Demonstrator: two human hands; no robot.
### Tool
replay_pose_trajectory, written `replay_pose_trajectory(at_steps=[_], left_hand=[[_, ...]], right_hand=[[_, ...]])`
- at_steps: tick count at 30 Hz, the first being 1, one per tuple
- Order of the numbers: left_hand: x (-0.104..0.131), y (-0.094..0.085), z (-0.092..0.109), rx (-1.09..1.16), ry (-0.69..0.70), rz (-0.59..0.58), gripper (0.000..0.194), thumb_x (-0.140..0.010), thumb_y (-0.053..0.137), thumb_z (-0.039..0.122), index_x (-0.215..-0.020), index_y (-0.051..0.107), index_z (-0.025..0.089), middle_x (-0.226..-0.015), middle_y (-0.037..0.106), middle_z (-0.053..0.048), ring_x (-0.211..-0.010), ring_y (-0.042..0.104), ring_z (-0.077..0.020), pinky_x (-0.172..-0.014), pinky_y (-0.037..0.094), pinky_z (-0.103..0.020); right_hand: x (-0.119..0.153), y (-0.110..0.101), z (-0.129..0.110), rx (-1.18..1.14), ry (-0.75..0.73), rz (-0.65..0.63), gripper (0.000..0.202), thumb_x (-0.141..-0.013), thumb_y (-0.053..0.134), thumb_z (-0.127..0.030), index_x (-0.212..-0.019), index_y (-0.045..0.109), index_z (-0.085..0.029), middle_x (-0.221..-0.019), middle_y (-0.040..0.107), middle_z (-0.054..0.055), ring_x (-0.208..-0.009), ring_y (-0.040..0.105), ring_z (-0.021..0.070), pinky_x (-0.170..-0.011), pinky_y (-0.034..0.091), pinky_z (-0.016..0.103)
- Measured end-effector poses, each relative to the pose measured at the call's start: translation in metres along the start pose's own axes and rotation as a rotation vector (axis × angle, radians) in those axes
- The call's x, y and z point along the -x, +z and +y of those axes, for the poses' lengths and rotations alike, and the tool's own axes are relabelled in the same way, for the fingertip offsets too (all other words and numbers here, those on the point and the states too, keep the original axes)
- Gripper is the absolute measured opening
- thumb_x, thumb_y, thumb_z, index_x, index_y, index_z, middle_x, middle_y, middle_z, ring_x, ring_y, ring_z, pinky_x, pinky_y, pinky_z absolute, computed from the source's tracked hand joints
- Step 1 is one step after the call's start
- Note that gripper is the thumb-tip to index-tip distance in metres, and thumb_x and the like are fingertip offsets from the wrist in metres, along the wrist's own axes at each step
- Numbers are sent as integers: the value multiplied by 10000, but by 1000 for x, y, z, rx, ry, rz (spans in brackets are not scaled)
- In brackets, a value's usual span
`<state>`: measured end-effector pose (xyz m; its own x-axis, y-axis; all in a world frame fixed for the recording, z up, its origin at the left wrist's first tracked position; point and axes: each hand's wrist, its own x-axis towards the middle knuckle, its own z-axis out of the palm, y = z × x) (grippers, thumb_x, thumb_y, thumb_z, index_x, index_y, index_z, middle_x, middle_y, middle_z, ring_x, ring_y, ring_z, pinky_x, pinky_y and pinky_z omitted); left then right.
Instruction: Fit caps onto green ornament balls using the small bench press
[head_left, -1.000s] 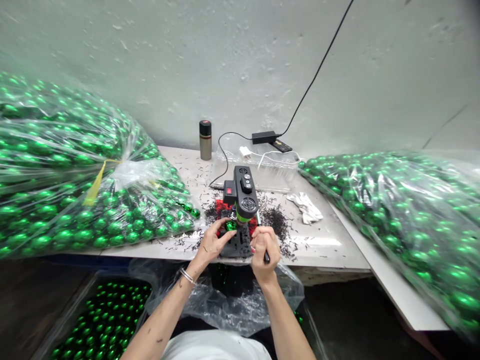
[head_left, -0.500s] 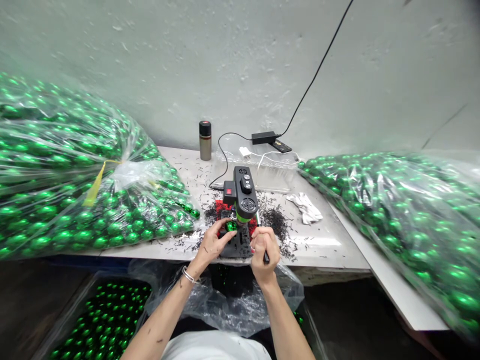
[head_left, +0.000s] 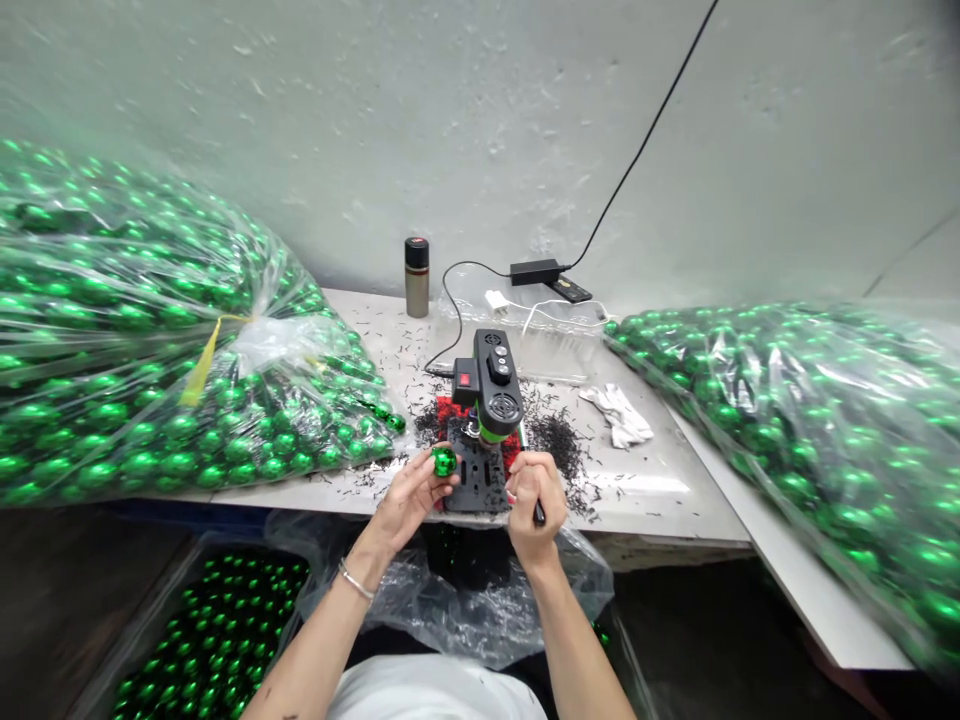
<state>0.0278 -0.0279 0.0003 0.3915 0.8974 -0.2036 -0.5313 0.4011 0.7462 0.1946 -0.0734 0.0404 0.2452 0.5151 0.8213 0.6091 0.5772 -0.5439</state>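
Observation:
My left hand (head_left: 409,492) holds a shiny green ball (head_left: 443,461) in its fingertips, just left of a small black bench drill press (head_left: 496,375). The ball is apart from the machine's base plate (head_left: 474,485). On the machine's right side, my right hand (head_left: 537,503) is wrapped round a lever handle (head_left: 539,514); only the black end shows below the fist. Black curled shavings (head_left: 555,447) and red bits (head_left: 454,408) lie around the base.
Clear bags of green balls stand at left (head_left: 112,400) and right (head_left: 787,430). Below the table is a bin of green balls (head_left: 217,620). Behind the machine are a bottle (head_left: 417,280), a power adapter (head_left: 537,271) and a clear plastic tray (head_left: 562,350); a white glove (head_left: 619,415) lies right.
My left hand has drawn the green ball from under the machine's head, toward the left and front. My right hand keeps its grip on the lever handle. The camera view has shifted slightly.

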Motion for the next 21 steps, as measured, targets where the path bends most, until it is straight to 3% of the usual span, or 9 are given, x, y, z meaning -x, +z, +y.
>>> replay_pose_trajectory(at_steps=[8, 13, 21], left_hand=[[11, -1, 0, 111, -82, -30, 466, -793, 745, 300, -1235, 668, 175, -1045, 730, -93, -817, 697, -169, -669, 554, -242], [14, -8, -2, 163, -106, 14, 446, -793, 737, 255, -1226, 655, 185, -1025, 727, -67, -808, 697, -150, -680, 561, -230], [5, -28, -17, 233, -69, 198, 171, -798, 741, 240, -921, 669, 144, -910, 744, -75, -709, 674, -115, -648, 566, -206]], right_hand=[[1, -1, 2, -22, 36, -3, 309, -947, 416, -108, -662, 481, -209, -699, 529, 6, -679, 543, 138, -589, 415, 285], [-7, -3, -3, -39, 58, 2, 299, -952, 430, -126, -671, 493, -207, -712, 540, 8, -686, 544, 137, -608, 421, 290], [-15, -3, -9, -12, 148, 31, 303, -969, 434, -191, -674, 502, -214, -724, 557, 10, -650, 554, 139, -597, 432, 302]])
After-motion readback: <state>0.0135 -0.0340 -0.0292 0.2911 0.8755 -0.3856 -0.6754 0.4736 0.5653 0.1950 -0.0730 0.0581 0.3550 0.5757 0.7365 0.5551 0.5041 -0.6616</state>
